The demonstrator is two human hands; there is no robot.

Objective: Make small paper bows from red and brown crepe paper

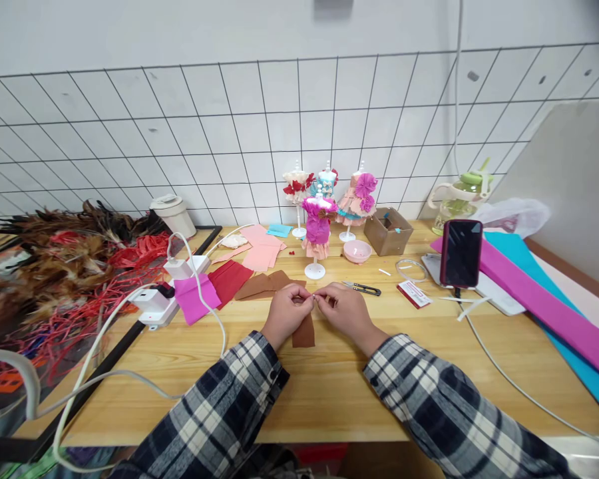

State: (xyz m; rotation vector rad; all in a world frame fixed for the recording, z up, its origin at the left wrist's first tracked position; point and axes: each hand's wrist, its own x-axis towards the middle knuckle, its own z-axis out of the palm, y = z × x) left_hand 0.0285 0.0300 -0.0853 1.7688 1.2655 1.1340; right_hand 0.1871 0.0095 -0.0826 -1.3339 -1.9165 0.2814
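Note:
My left hand (288,314) and my right hand (347,313) meet above the middle of the table, both closed in a pinch with fingertips almost touching. A tiny pale bit shows between them, too small to name. Beneath my left hand lies a brown crepe paper strip (304,334), partly covered by it. More brown paper (262,286) is spread just beyond. Straight ahead stands a small white dress form (315,271) wearing a magenta and pink paper dress (318,229). Thread snips (363,288) rest beside my right hand.
Behind are several dressed mini forms (357,196), a pink bowl (357,251) and a cardboard box (388,233). Left are red paper (228,283), magenta paper (197,297), a cabled power strip (154,311) and feathers (54,259). Right are a phone (461,253) and long paper sheets (549,293).

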